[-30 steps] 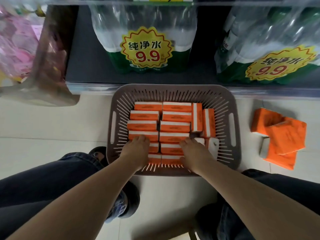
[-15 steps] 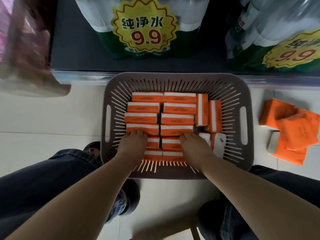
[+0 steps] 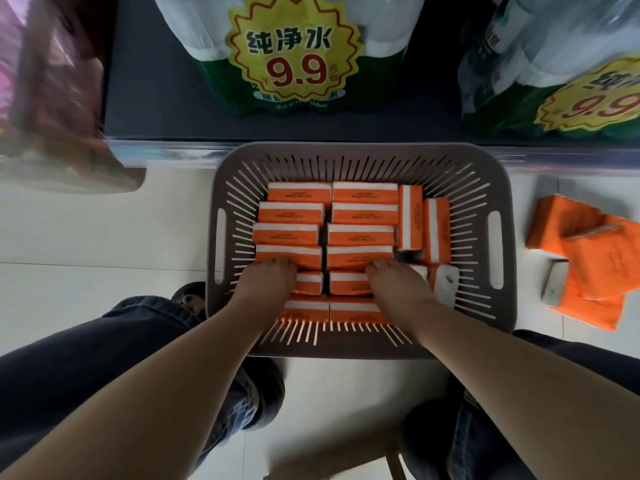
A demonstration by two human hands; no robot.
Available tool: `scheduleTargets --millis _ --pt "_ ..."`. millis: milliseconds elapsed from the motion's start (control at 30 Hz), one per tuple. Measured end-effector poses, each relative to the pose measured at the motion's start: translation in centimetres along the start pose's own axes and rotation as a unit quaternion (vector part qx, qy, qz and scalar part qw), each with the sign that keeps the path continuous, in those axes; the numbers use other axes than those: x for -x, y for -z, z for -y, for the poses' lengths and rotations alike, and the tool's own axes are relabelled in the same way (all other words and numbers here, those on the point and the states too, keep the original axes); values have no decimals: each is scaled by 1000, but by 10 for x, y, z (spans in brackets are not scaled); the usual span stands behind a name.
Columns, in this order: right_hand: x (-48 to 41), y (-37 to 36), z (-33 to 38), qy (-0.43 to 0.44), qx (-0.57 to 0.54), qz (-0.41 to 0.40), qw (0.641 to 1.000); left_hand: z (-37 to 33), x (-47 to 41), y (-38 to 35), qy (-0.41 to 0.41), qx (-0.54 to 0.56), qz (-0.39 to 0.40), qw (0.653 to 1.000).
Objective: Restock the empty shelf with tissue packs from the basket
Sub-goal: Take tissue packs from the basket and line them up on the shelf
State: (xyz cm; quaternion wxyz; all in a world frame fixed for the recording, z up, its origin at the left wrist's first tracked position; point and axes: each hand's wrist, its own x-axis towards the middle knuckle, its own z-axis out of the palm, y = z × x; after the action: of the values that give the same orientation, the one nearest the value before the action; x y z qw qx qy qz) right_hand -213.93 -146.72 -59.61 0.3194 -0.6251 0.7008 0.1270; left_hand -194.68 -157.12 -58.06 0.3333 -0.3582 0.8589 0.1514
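Basket (image 3: 360,157) now nearer; left hand (image 3: 266,282) and right hand (image 3: 394,285) rest on tissue packs (image 3: 360,233), grip indeterminable; restocking barely begun.

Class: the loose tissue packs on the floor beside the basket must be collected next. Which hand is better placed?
Right. The right hand is nearer the loose tissue packs right of the basket; the left hand would cross over.

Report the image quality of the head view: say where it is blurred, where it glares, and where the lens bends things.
Head view: the tissue packs and basket at centre are sharp; the pink bagged goods at upper left and the right water pack smear with blur; the shelf edge shows pale glare; wide-angle distortion bows the edges and stretches both forearms; soft shadows lie under the knees.
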Motion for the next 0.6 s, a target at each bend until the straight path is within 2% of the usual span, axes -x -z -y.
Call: scheduleTargets --millis 600 --pt "37 77 1 -20 -24 -45 999 12 46 54 -9 2 -79 997"
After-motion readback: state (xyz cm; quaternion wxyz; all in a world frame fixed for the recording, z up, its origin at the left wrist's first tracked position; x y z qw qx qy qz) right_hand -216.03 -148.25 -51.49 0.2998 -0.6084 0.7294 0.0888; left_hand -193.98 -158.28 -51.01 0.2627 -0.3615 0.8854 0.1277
